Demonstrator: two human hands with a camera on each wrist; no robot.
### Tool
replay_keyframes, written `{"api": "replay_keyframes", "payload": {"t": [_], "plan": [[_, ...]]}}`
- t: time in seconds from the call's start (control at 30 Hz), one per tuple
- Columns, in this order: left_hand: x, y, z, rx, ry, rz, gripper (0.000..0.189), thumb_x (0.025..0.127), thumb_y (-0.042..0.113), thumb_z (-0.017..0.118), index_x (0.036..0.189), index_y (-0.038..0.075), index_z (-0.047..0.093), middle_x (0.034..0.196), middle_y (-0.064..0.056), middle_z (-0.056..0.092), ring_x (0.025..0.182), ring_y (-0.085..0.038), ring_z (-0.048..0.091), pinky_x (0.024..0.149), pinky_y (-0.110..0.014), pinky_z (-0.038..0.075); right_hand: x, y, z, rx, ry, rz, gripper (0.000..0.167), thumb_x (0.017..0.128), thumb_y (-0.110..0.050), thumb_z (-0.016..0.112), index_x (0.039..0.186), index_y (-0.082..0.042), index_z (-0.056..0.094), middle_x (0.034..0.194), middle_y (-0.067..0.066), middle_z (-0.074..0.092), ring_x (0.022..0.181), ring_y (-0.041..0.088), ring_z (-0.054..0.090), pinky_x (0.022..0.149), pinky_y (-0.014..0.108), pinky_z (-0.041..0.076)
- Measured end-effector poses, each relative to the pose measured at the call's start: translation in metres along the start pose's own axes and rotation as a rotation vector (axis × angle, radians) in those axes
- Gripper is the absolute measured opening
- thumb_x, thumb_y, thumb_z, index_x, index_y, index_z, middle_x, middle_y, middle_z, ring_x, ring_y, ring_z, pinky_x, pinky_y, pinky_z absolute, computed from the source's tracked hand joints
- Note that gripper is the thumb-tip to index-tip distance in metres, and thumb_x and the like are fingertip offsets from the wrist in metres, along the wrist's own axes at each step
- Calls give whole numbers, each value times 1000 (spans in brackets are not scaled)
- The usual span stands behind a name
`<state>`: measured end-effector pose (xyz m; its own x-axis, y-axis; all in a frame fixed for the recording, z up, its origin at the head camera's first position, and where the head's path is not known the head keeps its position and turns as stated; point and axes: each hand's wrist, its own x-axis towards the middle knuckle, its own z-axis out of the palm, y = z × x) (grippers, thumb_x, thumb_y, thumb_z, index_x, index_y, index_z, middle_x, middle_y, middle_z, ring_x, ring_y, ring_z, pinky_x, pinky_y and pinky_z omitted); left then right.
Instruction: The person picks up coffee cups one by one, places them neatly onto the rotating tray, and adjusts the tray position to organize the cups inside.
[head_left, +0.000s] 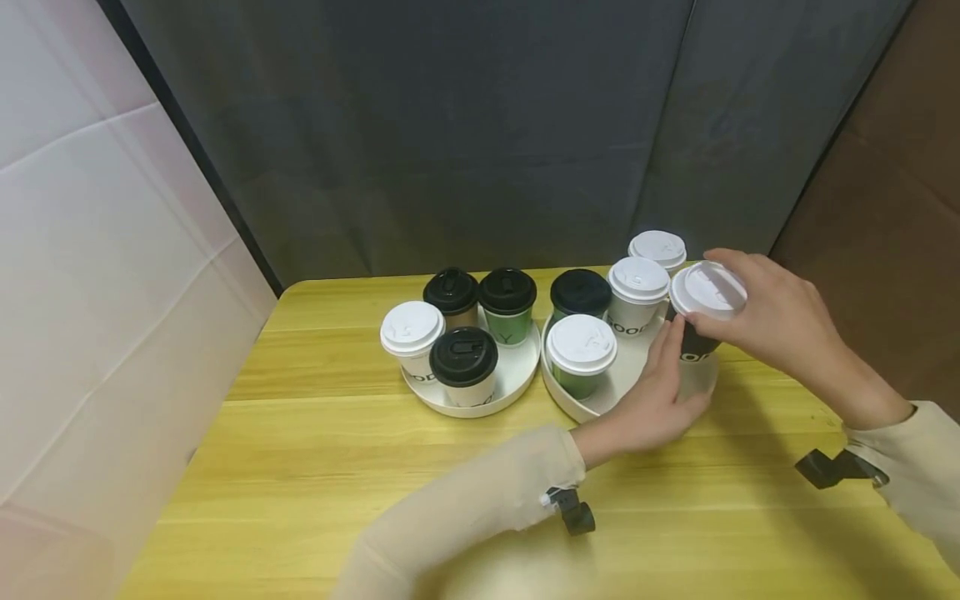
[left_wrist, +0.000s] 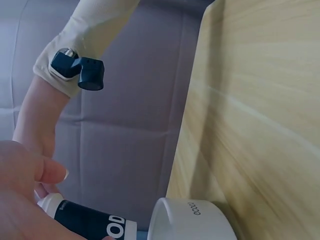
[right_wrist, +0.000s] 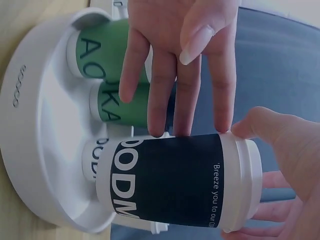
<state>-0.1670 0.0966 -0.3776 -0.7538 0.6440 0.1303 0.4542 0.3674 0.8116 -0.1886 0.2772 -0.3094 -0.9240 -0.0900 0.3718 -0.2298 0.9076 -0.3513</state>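
Observation:
My right hand point(head_left: 787, 312) holds a black paper cup point(right_wrist: 175, 182) by its white lid point(head_left: 708, 290), thumb and fingers spread round the lid's edge. The cup hangs over the right side of a round white tray point(head_left: 558, 396), its base overlapping the tray's rim in the right wrist view. My left hand point(head_left: 654, 404) reaches in from the front with straight fingers, their tips right at the cup's side. Inside the tray stand a green cup with a white lid point(head_left: 581, 346), a black-lidded cup point(head_left: 580, 293) and two white-lidded cups, one in front point(head_left: 637, 283) and one behind point(head_left: 658, 248).
Just left of the tray, a second round white tray point(head_left: 513, 390) bears several lidded cups, among them a green one point(head_left: 508, 325). Both trays are on a yellow wooden table point(head_left: 337, 467). A dark cloth point(head_left: 450, 142) hangs behind, with a brown panel point(head_left: 885, 208) at the right.

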Motion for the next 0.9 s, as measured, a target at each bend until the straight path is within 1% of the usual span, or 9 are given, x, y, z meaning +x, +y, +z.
{"api": "replay_keyframes", "payload": {"t": [0.13,0.27,0.37,0.5,0.67,0.83,0.9], "plan": [[-11,-1,-2,-4,-20,-19,89,96,23,54,159,9,-8,167,-17,-5,156,-21,4,125,-27,19,-4,-5,4,39,17,-26,66,71,-31,84,131,-16,60,119,16,65,103,34,58,77,52,44],[-21,-2,-2,-9,-35,-49,91,96,26,54,159,13,-10,167,-15,-7,156,-20,5,125,-28,21,-8,-10,8,64,19,-49,65,71,-27,85,130,-16,61,120,14,66,106,31,58,82,48,43],[-28,-2,-2,-18,-34,-68,93,95,28,55,159,15,-11,168,-13,-8,156,-19,5,125,-30,22,-11,-15,10,53,2,-40,66,72,-29,84,132,-17,59,124,14,65,105,32,59,79,48,44],[-37,-3,-2,-18,-32,-84,95,94,29,58,159,16,-10,168,-11,-9,156,-19,5,125,-32,21,-16,-20,12,39,-19,-28,67,72,-32,84,132,-16,59,123,16,65,104,35,60,76,51,46],[-46,-4,-4,14,-40,-96,97,94,31,59,159,17,-12,168,-13,-8,156,-21,5,125,-34,22,-22,-26,17,48,-17,-48,69,72,-31,85,133,-16,58,125,16,65,105,35,61,76,54,49],[-56,-5,-5,17,-51,-111,98,93,30,59,159,17,-12,168,-12,-7,156,-21,5,126,-37,22,-27,-32,21,58,-17,-56,70,71,-31,85,134,-16,59,126,15,65,106,35,63,77,55,50],[-60,-5,-6,22,-57,-113,98,93,30,59,159,15,-11,168,-13,-7,156,-22,5,126,-38,21,-29,-33,24,60,-31,-52,71,71,-31,85,135,-16,58,127,16,65,107,36,63,78,56,50]]}}
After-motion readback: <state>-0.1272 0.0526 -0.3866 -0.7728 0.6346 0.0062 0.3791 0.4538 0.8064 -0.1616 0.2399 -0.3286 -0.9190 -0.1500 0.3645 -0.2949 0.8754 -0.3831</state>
